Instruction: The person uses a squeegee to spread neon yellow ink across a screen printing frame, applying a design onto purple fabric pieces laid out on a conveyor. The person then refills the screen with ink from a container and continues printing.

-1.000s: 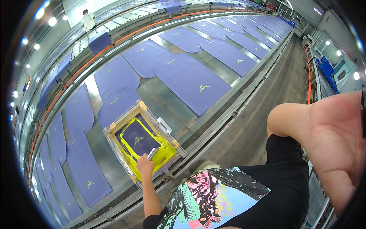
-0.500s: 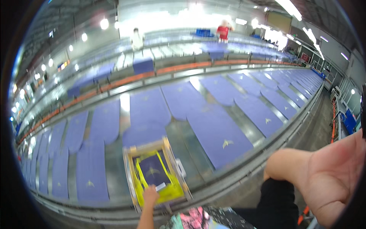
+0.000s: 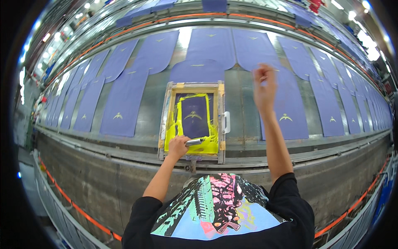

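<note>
A wooden screen-printing frame with yellow ink on its mesh lies flat on the long metal table in front of me. My left hand is closed around a silver squeegee, over the frame's near end where the yellow ink lies thick. A pale winged motif shows through the dark window in the mesh. To the right of the frame my right hand is raised over the table, next to a purple fabric piece. Motion smears its fingers, and I see nothing held in it.
Purple fabric pieces, many with a small pale winged print, lie in two rows along the table. A white handle sticks out from the frame's right side. A metal rail runs along the near edge. Orange piping curves behind me.
My right hand has swung from the far right, near my head, to above the table. My view has turned down to the table. The left hand stays at the frame's near end with the squeegee.
</note>
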`<state>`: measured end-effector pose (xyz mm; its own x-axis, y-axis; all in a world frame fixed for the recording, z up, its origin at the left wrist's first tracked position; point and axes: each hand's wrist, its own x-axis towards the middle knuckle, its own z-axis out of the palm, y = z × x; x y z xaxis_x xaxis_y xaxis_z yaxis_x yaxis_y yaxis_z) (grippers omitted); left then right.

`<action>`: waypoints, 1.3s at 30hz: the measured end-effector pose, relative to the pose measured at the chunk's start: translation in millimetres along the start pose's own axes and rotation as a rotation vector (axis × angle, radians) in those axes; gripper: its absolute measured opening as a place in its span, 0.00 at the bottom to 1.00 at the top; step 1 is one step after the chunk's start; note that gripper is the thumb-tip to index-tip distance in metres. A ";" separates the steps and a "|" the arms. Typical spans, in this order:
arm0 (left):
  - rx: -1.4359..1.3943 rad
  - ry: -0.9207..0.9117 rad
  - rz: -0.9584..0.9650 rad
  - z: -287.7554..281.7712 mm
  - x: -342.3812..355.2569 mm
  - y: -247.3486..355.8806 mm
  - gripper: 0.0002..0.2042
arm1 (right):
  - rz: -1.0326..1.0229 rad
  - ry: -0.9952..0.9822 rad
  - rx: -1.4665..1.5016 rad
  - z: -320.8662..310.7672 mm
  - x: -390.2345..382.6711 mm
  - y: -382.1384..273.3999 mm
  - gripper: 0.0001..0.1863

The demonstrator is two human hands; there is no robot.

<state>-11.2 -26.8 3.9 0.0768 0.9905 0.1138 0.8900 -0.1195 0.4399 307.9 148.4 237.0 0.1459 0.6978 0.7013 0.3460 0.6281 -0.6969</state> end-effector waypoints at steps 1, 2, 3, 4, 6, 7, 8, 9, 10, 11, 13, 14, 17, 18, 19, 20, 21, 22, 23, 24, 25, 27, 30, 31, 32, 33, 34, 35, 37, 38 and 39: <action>-0.030 0.021 -0.033 -4.1 -3.5 -0.7 0.08 | 0.148 -0.211 -0.083 13.9 -27.3 66.1 0.18; -0.066 0.043 -0.062 -4.5 -3.5 -4.7 0.08 | 0.139 -0.318 -0.278 25.7 -68.2 119.3 0.21; -0.095 0.066 -0.090 -6.0 -2.1 -10.0 0.08 | 0.125 -0.422 -0.467 35.8 -107.9 156.4 0.24; -0.109 0.017 -0.193 -10.9 -3.9 -20.7 0.07 | 0.194 -0.504 -0.512 44.8 -143.2 177.0 0.26; -0.046 0.001 -0.342 -26.2 -5.3 -26.9 0.08 | 0.364 -0.641 -0.521 58.4 -180.1 187.5 0.26; -0.019 -0.007 -0.415 -31.9 -4.8 -29.0 0.09 | 0.462 -0.689 -0.485 65.4 -188.7 186.9 0.25; 0.001 0.038 -0.447 -29.0 -5.8 -38.1 0.10 | 0.557 -0.738 -0.449 71.3 -196.1 185.6 0.23; 0.032 0.066 -0.449 -23.9 -11.6 -43.9 0.11 | 0.623 -0.749 -0.442 77.3 -202.1 184.8 0.21; 0.061 0.098 -0.441 -19.0 -12.3 -48.6 0.11 | 0.685 -0.749 -0.438 84.5 -202.9 188.5 0.19; 0.087 0.131 -0.420 -17.2 -8.0 -48.1 0.11 | 0.747 -0.736 -0.439 89.1 -201.9 197.4 0.17; 0.104 0.078 -0.413 -7.3 -3.4 -32.7 0.12 | 0.891 -0.605 -0.312 97.0 -206.9 219.3 0.16; 0.086 0.050 -0.407 -2.5 -2.5 -22.7 0.12 | 0.955 -0.545 -0.252 98.5 -209.6 223.7 0.16; -0.081 0.020 -0.366 10.4 2.9 -2.2 0.11 | 0.861 -0.325 -0.302 109.0 -223.3 213.7 0.14; -0.174 -0.035 -0.377 10.0 12.6 7.7 0.11 | 0.866 -0.295 -0.292 104.3 -225.7 211.0 0.13; -0.262 -0.077 -0.398 4.7 19.1 9.4 0.11 | 0.865 -0.277 -0.270 102.2 -222.9 199.8 0.13; -0.249 -0.092 -0.358 2.8 24.5 3.4 0.11 | 0.868 -0.250 -0.253 101.1 -222.5 193.2 0.13; -0.236 -0.108 -0.318 0.7 30.2 -2.7 0.10 | 0.833 -0.226 -0.247 106.3 -221.2 186.3 0.12; -0.231 -0.127 -0.269 3.6 35.1 -4.7 0.10 | 0.795 -0.197 -0.251 107.4 -220.4 183.6 0.12; -0.240 -0.117 -0.245 4.9 38.1 -6.4 0.10 | 0.757 -0.161 -0.266 102.9 -220.5 185.2 0.12; -0.249 -0.107 -0.221 -0.2 38.4 -13.9 0.10 | 0.708 -0.156 -0.273 103.0 -223.5 184.4 0.11; -0.257 -0.086 -0.196 -7.9 43.1 -19.8 0.10 | 0.711 -0.160 -0.268 101.4 -220.7 182.9 0.11; -0.279 -0.111 -0.173 -17.3 53.7 -26.5 0.10 | 0.729 -0.179 -0.248 99.8 -220.6 175.3 0.10; -0.236 -0.187 -0.189 -19.9 77.9 -44.2 0.12 | 0.720 -0.175 -0.253 103.3 -221.6 177.3 0.10; -0.232 -0.240 -0.173 -17.0 87.0 -47.3 0.12 | 0.707 -0.163 -0.263 104.9 -223.8 183.3 0.10; -0.229 -0.289 -0.156 -14.2 95.2 -48.2 0.13 | 0.680 -0.165 -0.281 106.3 -224.5 184.7 0.10; -0.226 -0.338 -0.138 -11.3 102.8 -48.7 0.14 | 0.685 -0.175 -0.304 108.0 -225.4 186.0 0.10; -0.203 -0.432 -0.149 -4.9 108.6 -50.1 0.17 | 0.694 -0.186 -0.330 109.6 -228.1 187.6 0.10; -0.228 -0.545 -0.122 0.1 114.8 -52.4 0.18 | 0.704 -0.198 -0.357 111.0 -230.1 189.4 0.10; -0.277 -0.777 -0.070 12.6 123.8 -60.4 0.21 | 0.683 -0.202 -0.371 110.9 -231.9 190.8 0.09; -0.233 -0.908 -0.053 20.3 125.9 -65.7 0.22 | 0.676 -0.207 -0.378 112.1 -233.3 189.1 0.09; -0.228 -0.983 -0.053 26.7 127.6 -71.6 0.22 | 0.687 -0.206 -0.364 115.2 -233.4 187.9 0.09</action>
<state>-53.1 109.9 -37.0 0.4677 0.5991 -0.6499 0.8037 0.0177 0.5947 232.1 143.2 -74.9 0.2739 0.9594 0.0671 0.5267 -0.0913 -0.8451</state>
